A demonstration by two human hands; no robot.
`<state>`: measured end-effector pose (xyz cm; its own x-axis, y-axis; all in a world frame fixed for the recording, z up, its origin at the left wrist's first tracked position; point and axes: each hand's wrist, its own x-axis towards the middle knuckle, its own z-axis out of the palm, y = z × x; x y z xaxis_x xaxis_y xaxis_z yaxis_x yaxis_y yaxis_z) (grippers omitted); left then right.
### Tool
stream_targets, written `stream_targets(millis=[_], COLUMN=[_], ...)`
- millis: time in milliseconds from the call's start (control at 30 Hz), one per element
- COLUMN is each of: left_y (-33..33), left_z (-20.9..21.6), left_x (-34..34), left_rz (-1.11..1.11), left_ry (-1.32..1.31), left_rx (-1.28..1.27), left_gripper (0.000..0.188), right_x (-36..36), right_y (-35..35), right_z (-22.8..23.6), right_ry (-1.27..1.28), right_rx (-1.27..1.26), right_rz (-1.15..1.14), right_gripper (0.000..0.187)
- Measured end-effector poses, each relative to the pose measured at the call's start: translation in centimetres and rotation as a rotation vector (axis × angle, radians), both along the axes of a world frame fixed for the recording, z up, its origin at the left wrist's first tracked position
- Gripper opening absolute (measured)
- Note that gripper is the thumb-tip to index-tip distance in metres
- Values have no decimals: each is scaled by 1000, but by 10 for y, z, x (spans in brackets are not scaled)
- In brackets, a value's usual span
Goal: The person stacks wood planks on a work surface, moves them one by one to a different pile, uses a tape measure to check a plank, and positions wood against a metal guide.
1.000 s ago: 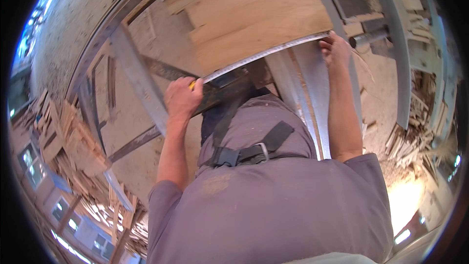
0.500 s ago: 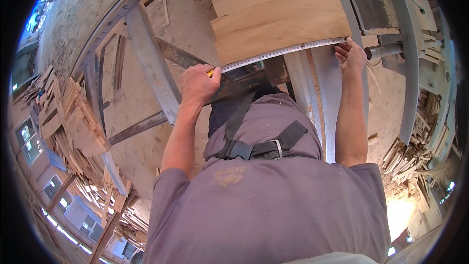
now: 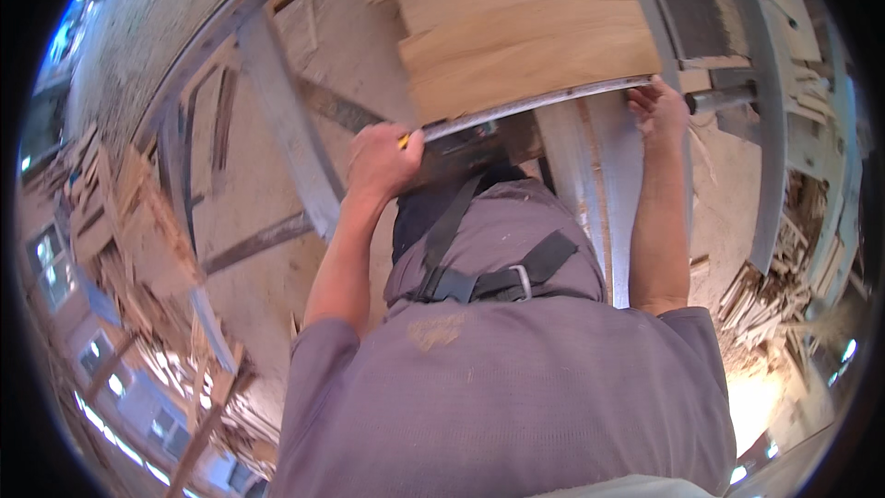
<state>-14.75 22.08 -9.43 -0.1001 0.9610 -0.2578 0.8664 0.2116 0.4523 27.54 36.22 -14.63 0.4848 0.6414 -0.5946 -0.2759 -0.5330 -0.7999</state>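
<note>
A tape measure (image 3: 535,106) is stretched along the near edge of a pale wooden panel (image 3: 530,46). My left hand (image 3: 381,161) is closed around its case at the panel's near left corner; only a bit of yellow shows by the thumb, and the palm hides the rest. At the near right corner, my right hand (image 3: 662,115) pinches the tape's free end between thumb and fingertips, its other fingers loosely curled. The panel has a stepped left edge and rests on a metal frame. Motion smears the tape's markings.
Grey metal beams (image 3: 286,120) run on the left, and a metal bed (image 3: 636,194) lies under the right forearm. A round bar (image 3: 724,100) juts out beside my right hand. Wood offcuts are heaped at left (image 3: 138,221) and at right (image 3: 765,300).
My left hand has shifted slightly right with the tape case. The right hand has dipped very slightly, and the tape sits a touch lower against the panel edge. The view is more blurred.
</note>
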Motion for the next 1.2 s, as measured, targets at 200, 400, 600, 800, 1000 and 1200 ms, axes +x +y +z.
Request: stream_targets(millis=[200,400,600,800,1000,1200], left_y=[8,47,122,256,322,346], left_z=[24,48,13,-5,-25,6], left_x=[48,117,64,22,12,-18], left_rz=[-63,-367,60,287,346,290], left_ry=[-217,-460,-545,-438,-95,-215], left_rx=[62,76,302,509,567,324], left_gripper=[29,42,49,75,54,29], right_x=[-88,-131,-52,-76,-133,-128], right_y=[-60,-90,-117,-115,-47,-26], right_z=[41,53,35,71,29,30], right_ry=[317,687,-387,-1123,-1093,-1084], right_rx=[48,183,105,371,601,588], right_rz=[115,-29,515,1123,1374,1374], right_gripper=[14,13,12,63,92,90])
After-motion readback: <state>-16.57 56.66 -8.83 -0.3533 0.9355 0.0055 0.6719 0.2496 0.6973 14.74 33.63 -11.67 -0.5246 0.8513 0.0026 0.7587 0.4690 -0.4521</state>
